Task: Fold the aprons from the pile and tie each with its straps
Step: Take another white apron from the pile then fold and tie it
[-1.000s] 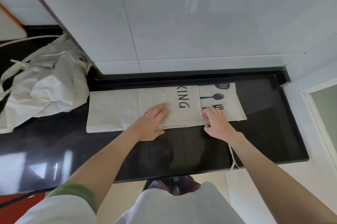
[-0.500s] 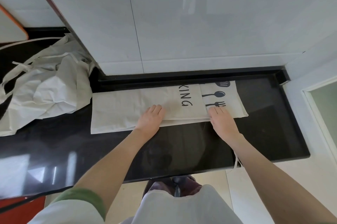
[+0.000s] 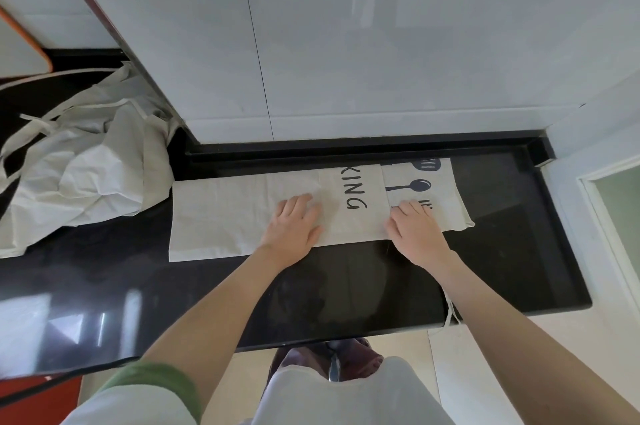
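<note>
Head view shows the apron (image 3: pixel 239 213) I am working on lying as a long narrow band along the far side of the black counter (image 3: pixel 346 289), printed end to the right. My left hand (image 3: pixel 294 227) lies flat near its middle, fingers straight, pressing down and holding nothing. My right hand (image 3: pixel 415 234) rests flat just right of the printed letters, over a fold edge. Its fingers look straight too, though the tips are small in this view.

I judge the lengthwise folds done. Folding the band shorter and tying it are left, and the crumpled pile (image 3: pixel 79 178) at far left waits its turn. A strap (image 3: pixel 449 315) hangs over the near counter edge beside my right forearm.

The band's far edge runs close to the raised black lip (image 3: pixel 346 149) under the white wall (image 3: pixel 346 43), so there is little room beyond it. The near half of the counter is open for drawing cloth towards me. The pile sits just beside the band's left end.
</note>
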The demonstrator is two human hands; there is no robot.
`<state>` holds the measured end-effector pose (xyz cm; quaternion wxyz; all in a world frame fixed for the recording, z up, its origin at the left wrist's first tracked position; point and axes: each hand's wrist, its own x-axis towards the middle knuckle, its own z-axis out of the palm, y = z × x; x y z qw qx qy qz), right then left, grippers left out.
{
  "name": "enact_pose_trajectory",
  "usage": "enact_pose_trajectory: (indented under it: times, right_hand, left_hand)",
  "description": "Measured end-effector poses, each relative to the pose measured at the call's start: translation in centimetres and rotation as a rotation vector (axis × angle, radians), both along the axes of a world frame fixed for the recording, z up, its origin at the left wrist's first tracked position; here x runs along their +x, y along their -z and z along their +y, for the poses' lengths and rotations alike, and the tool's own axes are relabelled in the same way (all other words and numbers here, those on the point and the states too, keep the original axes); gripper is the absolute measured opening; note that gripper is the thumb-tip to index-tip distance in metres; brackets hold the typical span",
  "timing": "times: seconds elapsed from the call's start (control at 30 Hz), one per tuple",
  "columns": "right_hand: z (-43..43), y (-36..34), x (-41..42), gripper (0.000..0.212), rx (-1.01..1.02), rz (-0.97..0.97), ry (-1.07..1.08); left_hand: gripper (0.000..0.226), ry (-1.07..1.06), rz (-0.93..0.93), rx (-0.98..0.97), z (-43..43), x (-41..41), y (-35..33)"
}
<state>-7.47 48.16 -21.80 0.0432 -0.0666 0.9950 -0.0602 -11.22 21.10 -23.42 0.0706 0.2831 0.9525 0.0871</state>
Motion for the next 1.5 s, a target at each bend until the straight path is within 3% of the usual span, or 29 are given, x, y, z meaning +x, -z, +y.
enact_pose_trajectory:
  times: [0.07, 0.17, 0.37, 0.47, 0.7, 0.83, 0.93, 1.13, 1.23, 1.33, 1.5]
  right_hand:
    - [-1.0, 0.3, -0.8, 0.016, 0.010, 0.072, -0.009]
    - [-1.8, 0.9, -1.6, 0.032, 0.012, 0.067, 0.092]
    - [2.1, 0.6, -1.6, 0.047, -0.144, 0.055, 0.862]
    - [4.7, 0.7, -1.0, 0.043, -0.152, 0.052, 1.013]
    - [9.1, 0.4, -1.2, 0.015, -0.459, -0.130, 0.765]
    - [10.2, 0.7, -1.0, 0.012, -0.327, -0.166, 0.738]
    - [10.7, 0.9, -1.1, 0.015, -0.337, -0.197, 0.736]
    - [11.3, 0.5, -1.4, 0.016, -0.448, -0.271, 0.732]
    - [11.8, 0.4, -1.0, 0.023, -0.659, -0.298, 0.740]
    - [12.1, -0.2, -0.5, 0.016, -0.797, -0.353, 0.727]
    - [12.3, -0.3, -0.4, 0.018, -0.659, -0.387, 0.684]
  left_hand:
    - [0.058, -0.001, -0.038, -0.087, -0.1, -0.1, 0.9]
    - [0.065, -0.018, -0.093, -0.120, 0.0, -0.1, 1.8]
    - [0.062, -0.024, 0.029, -0.056, 2.6, 0.2, 2.6]
    - [0.061, 0.061, 0.070, -0.009, 5.6, -0.3, 2.6]
    - [0.062, 0.236, 0.065, 0.000, 12.7, -1.6, 2.2]
    - [0.076, 0.303, 0.014, -0.019, 14.8, -1.8, 2.9]
    - [0.085, 0.362, 0.055, -0.011, 15.6, -1.6, 3.1]
    - [0.030, 0.519, 0.161, 0.293, 16.9, -1.1, 2.8]
    - [0.017, 0.554, 0.195, 0.312, 16.9, -1.4, 2.5]
    - [0.018, 0.552, 0.256, 0.280, 16.8, -1.5, 2.4]
    - [0.024, 0.542, 0.170, 0.296, 17.5, -1.5, 1.7]
